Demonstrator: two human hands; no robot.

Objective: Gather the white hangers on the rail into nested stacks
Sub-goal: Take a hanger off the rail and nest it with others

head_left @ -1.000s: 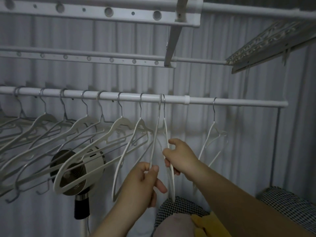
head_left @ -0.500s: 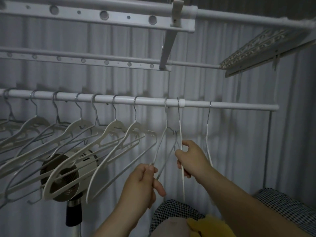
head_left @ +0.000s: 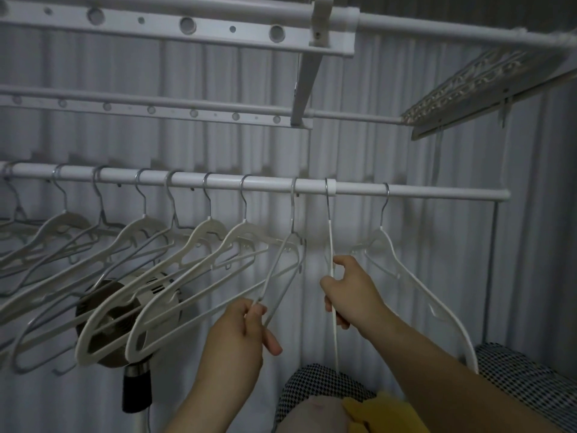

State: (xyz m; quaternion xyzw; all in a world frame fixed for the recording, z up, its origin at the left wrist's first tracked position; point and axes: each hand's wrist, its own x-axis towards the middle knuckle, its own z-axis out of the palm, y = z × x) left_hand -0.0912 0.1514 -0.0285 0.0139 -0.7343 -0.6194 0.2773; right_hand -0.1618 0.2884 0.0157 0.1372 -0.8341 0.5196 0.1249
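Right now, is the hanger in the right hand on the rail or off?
On: hanger hook loops over the rail; right hand grips it.

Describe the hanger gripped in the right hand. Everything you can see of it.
The hanger is thin and white, plastic by the look, turned edge-on to the camera so it shows as a narrow, near-vertical strip. Its grey metal hook sits over the white rail, on a white sleeve there. The right hand grips it about midway. It hangs apart from the neighbouring hanger pinched by the left hand.
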